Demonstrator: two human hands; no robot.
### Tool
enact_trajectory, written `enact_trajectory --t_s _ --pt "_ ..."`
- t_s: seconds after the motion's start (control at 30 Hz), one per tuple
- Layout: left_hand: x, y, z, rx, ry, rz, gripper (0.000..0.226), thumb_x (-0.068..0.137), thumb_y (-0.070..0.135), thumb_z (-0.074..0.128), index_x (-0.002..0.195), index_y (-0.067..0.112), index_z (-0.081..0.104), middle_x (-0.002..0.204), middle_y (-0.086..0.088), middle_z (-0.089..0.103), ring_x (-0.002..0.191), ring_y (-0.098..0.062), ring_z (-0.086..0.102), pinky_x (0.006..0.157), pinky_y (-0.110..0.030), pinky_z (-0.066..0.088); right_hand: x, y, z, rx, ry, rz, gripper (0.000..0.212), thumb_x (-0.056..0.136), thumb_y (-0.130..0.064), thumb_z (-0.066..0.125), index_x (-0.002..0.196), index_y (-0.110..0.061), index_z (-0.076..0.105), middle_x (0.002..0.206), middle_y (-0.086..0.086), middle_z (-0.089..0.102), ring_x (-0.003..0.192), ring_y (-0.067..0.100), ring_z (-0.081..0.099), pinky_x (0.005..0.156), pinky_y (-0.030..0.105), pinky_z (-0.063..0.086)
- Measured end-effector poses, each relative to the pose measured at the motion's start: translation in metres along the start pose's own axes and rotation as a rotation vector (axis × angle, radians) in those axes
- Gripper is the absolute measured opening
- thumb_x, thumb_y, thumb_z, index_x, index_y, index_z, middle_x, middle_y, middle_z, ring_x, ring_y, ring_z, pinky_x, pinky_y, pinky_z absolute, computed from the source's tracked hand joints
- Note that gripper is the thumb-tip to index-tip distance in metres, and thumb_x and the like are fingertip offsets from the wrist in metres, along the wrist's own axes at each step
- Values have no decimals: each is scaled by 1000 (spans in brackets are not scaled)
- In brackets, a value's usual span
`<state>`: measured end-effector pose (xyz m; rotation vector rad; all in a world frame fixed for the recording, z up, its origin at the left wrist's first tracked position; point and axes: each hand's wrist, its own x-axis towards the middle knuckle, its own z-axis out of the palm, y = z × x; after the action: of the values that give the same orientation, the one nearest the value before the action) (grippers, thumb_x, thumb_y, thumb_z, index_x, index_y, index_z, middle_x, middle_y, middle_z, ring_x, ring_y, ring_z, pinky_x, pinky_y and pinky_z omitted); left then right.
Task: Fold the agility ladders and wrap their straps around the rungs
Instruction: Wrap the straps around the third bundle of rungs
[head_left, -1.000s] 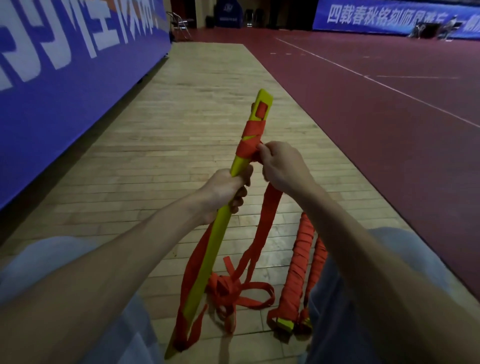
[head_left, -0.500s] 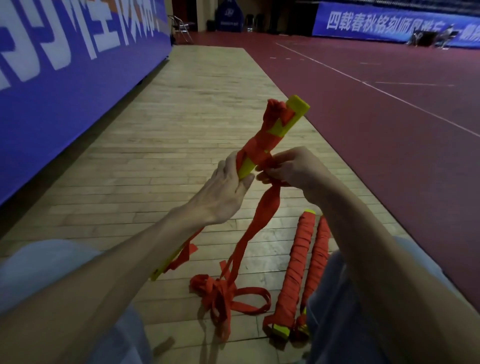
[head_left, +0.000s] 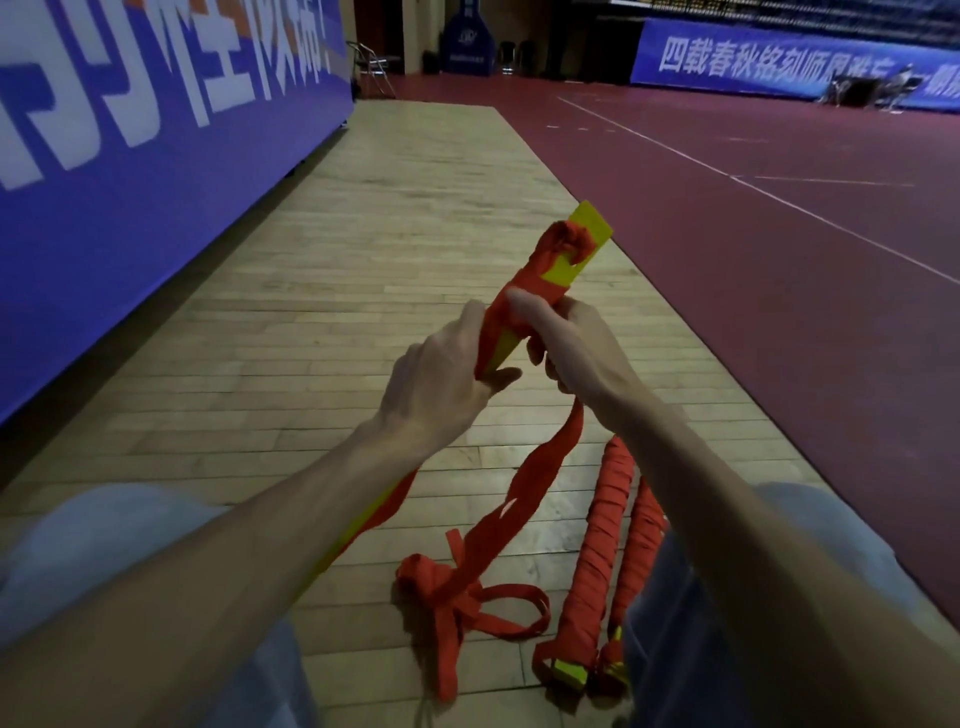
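Observation:
A stack of yellow ladder rungs (head_left: 589, 226) tilts up and to the right in front of me, its upper end bound with a few turns of red strap. My left hand (head_left: 441, 379) grips the stack just below the wrapped part. My right hand (head_left: 571, 343) pinches the red strap (head_left: 524, 483) against the rungs at the newest turn. From there the loose strap hangs down to a tangled heap (head_left: 457, 597) on the floor. The lower end of the rungs is hidden behind my left forearm.
Two finished bundles (head_left: 602, 545), fully wound in red strap, lie side by side on the wooden floor (head_left: 395, 218) by my right knee. A blue banner wall (head_left: 130, 156) runs along the left. Dark red court flooring (head_left: 779, 260) lies to the right.
The rung stack has tipped from near upright to leaning right and risen off the floor. My right hand has carried the strap round for another turn, and my left hand shifted its grip.

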<state>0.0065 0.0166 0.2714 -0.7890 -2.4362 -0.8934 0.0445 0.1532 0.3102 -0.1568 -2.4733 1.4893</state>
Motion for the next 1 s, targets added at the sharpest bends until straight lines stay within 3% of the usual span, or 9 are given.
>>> enact_trajectory --t_s 0.13,0.27,0.37,0.43,0.5,0.6,0.7,0.83,1.0 --pt "-10 4 10 -70 73 153 60 83 33 74 131 6 50 95 -7 72 79 -28 71 65 -31 51 -2 5 11 -64 148 -11 63 80 -76 54 83 -13 63 72 -2 66 68 12 65 66 29 52" --pt "-13 8 16 -214 50 108 47 83 37 74 118 12 56 87 10 62 75 -17 66 65 -29 54 5 3 1 -102 260 53 68 86 -66 45 80 -1 66 76 13 71 70 28 69 73 49 58" --pt "-13 18 17 -409 -226 -24 53 84 32 75 128 21 47 101 15 55 91 -5 60 77 -17 50 8 2 -11 -62 262 76 56 91 -54 45 67 -6 61 66 8 66 60 24 62 64 44 53" --pt "-11 19 11 -587 -535 -179 47 88 29 71 127 20 47 106 5 60 94 -12 65 83 -27 55 9 2 -17 49 249 90 48 93 -50 44 68 -11 58 64 4 58 54 17 53 56 36 45" --pt "-8 19 4 -799 -718 -339 26 93 22 65 115 14 54 90 -10 68 73 -26 70 67 -38 59 10 1 -22 165 227 114 48 95 -49 40 80 -8 59 68 7 55 51 15 48 49 29 41" --pt "-2 14 3 -809 -630 -410 17 93 20 64 94 5 56 59 -13 47 41 -24 42 42 -30 37 9 2 -24 164 184 96 58 97 -56 36 82 -5 60 64 8 58 45 14 48 44 27 39" --pt "3 9 4 -760 -527 -469 41 82 43 74 90 8 55 60 -9 33 44 -20 29 43 -29 28 8 4 -22 88 127 104 79 92 -71 35 78 -1 66 57 7 64 41 16 56 45 28 46" --pt "4 1 -6 -947 -646 -467 49 84 57 60 89 9 53 60 0 40 46 -12 35 43 -25 33 8 6 -22 72 93 121 87 92 -72 34 74 6 68 52 10 63 39 20 55 41 27 46" --pt "7 4 -6 -844 -468 -464 29 96 30 60 103 3 52 76 -10 54 50 -29 62 45 -32 48 7 7 -19 136 48 162 83 95 -68 32 72 5 65 53 14 62 37 21 55 37 26 45"
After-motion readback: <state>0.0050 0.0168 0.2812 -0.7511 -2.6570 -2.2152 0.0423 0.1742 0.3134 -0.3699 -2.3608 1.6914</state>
